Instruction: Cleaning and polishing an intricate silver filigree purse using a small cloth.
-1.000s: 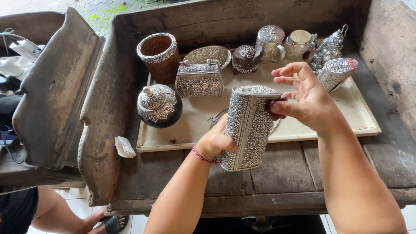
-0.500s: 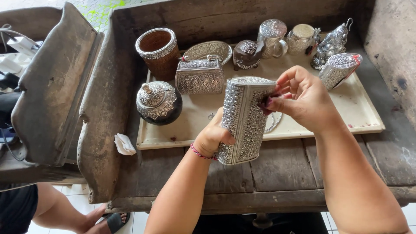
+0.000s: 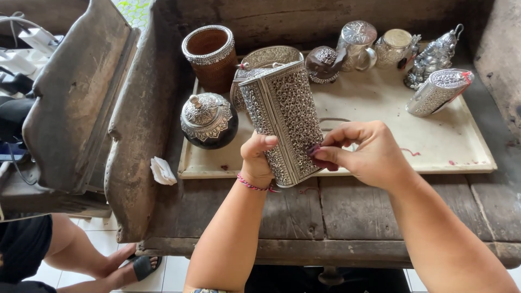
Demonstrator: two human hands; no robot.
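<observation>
My left hand (image 3: 257,159) grips the lower end of a tall ornate silver box-shaped purse (image 3: 285,116), held upright and tilted over the near edge of a cream tray (image 3: 374,157). My right hand (image 3: 361,153) pinches something small and dark red against the purse's right side near the bottom. A red string bracelet circles my left wrist. Behind the purse, partly hidden, lies another silver clutch (image 3: 267,57).
On the tray stand a round black pot with a silver lid (image 3: 208,120), a woven cup with a silver rim (image 3: 210,56), silver jars (image 3: 358,42), a figurine (image 3: 437,51) and a lying silver purse (image 3: 438,91). A worn wooden table (image 3: 347,217) holds them. Another person's leg (image 3: 81,252) is lower left.
The purse has been raised and turned more upright. My right hand closed from spread fingers into a pinch and dropped lower along the purse's right side.
</observation>
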